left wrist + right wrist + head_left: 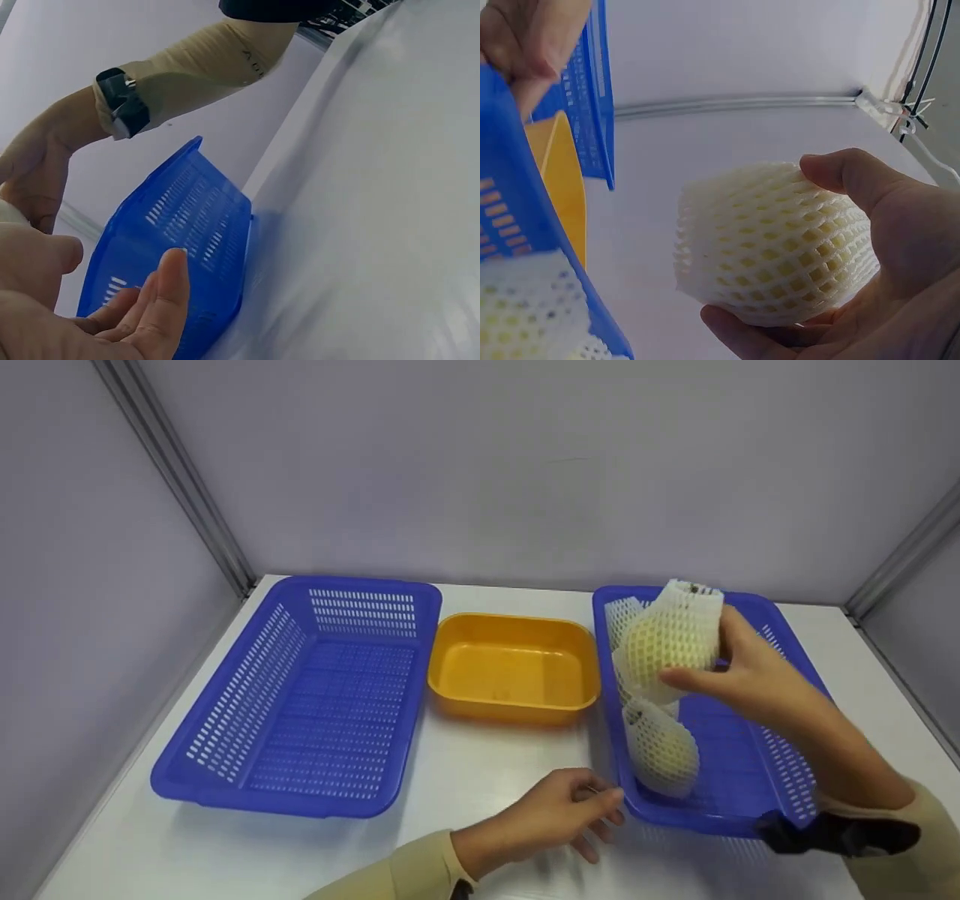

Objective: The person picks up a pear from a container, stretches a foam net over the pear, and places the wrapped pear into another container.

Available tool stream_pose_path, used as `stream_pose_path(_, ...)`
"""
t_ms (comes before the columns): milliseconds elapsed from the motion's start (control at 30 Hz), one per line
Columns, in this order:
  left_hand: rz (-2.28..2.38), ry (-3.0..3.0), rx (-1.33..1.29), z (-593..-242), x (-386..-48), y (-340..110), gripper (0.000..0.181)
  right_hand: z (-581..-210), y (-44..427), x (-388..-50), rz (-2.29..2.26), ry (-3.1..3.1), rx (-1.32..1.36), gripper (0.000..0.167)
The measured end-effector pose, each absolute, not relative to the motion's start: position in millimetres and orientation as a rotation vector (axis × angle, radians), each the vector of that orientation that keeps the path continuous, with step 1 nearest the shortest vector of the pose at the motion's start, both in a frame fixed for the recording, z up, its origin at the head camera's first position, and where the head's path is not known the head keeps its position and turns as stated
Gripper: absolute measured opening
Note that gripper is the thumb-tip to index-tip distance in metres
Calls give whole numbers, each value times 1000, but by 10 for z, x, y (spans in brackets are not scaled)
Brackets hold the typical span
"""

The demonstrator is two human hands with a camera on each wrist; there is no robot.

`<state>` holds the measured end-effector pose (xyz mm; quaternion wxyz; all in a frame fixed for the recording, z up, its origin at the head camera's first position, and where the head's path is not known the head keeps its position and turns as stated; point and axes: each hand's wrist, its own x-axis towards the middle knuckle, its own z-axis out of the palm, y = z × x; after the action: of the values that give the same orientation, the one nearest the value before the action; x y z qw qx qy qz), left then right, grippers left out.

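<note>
Over the right blue basket [806, 660], my right hand [757, 679] grips a pale yellow fruit in a white foam net [667, 641]. In the right wrist view, thumb and fingers wrap around the netted fruit [772, 247], which is clear of the basket there. Another netted fruit [664, 754] lies in the basket's front left part, and more white netting [621, 615] shows behind the held one, partly hidden. My left hand [559, 814] hovers by the basket's front left corner, fingers loosely bent, holding nothing. The left wrist view shows its fingers [169, 300] before the basket wall.
An orange tub [517, 709] stands between the two baskets, close to both. The larger left blue basket [409, 720] has slotted walls and holds nothing visible. Pale panels [525, 472] close off the back and sides of the white table [480, 780].
</note>
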<state>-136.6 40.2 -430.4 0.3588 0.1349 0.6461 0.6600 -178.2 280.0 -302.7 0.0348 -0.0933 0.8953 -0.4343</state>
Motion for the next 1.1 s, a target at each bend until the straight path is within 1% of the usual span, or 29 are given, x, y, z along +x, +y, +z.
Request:
stream_pose_path(133,1770,1628,350,-4309,-1343,479,19,-2926,3001,-2021,-1263,2798,-147,85)
stream_pose_path(267,1824,1620,349,-4318,-1345,507,17,-2918,3154,-2258,-1200,2811,2,94)
stream_pose_path(433,1827,1634,308,-4310,-1343,536,18,-3032,3295,-2530,-1107,2800,105,105)
stream_pose_path(533,1797,1650,300,-4293,-1341,554,20,-3139,3353,-2679,-1022,2799,138,108)
stream_pose_path(633,1755,1673,306,-4268,-1343,564,22,-3262,3405,-2804,-907,2819,142,106)
stream_pose_path(733,1730,1696,318,-4241,-1351,570,23,-3378,3457,-2895,-813,2829,155,104)
stream_pose_path(800,1721,1709,331,-4229,-1355,577,24,-3455,3503,-2934,-764,2830,178,107)
stream_pose_path(967,1709,1742,335,-4239,-1348,577,24,-3647,3586,-2989,-697,2775,231,122)
stream_pose_path(1100,1703,1760,323,-4244,-1351,567,24,-3764,3610,-3022,-681,2705,249,126)
